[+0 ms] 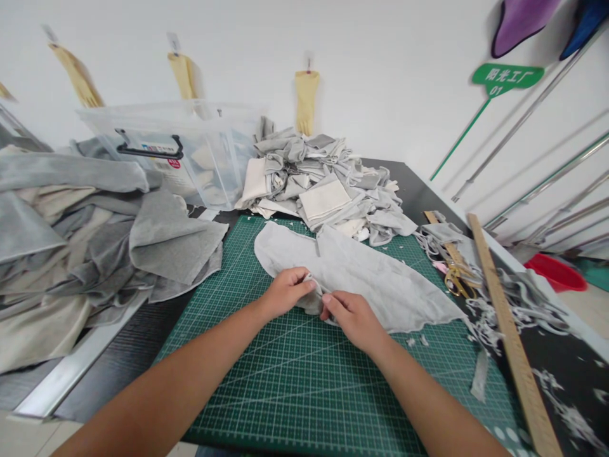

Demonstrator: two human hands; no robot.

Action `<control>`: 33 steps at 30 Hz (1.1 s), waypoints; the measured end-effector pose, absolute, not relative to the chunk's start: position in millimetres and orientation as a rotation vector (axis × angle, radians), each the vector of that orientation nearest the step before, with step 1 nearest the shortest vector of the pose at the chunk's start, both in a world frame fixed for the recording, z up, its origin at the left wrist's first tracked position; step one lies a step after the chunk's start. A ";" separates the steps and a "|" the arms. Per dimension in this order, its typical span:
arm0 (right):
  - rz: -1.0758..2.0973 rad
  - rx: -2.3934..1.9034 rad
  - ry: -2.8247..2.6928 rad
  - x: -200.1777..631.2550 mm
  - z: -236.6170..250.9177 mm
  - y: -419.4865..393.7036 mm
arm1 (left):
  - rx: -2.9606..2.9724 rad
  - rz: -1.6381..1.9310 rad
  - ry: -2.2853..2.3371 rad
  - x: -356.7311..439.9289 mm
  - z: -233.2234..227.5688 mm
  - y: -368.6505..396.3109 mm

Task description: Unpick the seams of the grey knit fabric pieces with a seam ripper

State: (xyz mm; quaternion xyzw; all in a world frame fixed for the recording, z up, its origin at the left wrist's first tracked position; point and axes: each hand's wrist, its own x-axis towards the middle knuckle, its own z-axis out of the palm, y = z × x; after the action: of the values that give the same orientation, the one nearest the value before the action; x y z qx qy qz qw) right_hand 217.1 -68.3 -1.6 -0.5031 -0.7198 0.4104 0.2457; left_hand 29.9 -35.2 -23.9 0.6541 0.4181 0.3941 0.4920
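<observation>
A long grey piece of cloth (pixel 375 273) lies spread across the green cutting mat (pixel 295 387), tapering to a point at the right. Both hands work at its near edge, close together. My left hand (pixel 288 289) is closed, pinching the cloth between thumb and fingers. Just to its right, my right hand (pixel 349 314) also grips the edge with thumb and forefinger. A fold of the fabric hangs between the two hands. The fingertips partly hide the pinched edge.
Grey and cream cloths form a heap (pixel 323 178) behind the mat and a larger pile (pixel 95 241) at left. A clear plastic bin (pixel 214 158) stands behind. At right lie a wooden ruler (pixel 509 330), gold-handled scissors (pixel 457 282) and fabric scraps (pixel 485 320).
</observation>
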 end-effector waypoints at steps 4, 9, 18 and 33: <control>1.128 -1.393 -1.918 218.6 -2.4 -66.1 | 1.515 0.973 0.983 30.0 -23.4 -34.0; 1.130 -1.424 -1.887 218.9 -1.5 -65.3 | 1.392 1.009 0.930 29.2 -22.5 -33.5; 1.125 -1.428 -1.877 219.0 -0.9 -65.7 | 1.507 0.928 0.940 27.9 -22.9 -33.9; 1.125 -1.427 -1.884 219.6 -2.1 -63.6 | 1.493 0.941 0.905 25.9 -26.0 -32.9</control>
State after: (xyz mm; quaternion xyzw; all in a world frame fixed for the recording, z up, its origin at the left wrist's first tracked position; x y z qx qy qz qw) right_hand 219.6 -63.6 -2.1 -0.5265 -0.6952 0.4150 0.2592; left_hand 25.9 -32.9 -26.0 0.6300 0.3819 0.3971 0.5474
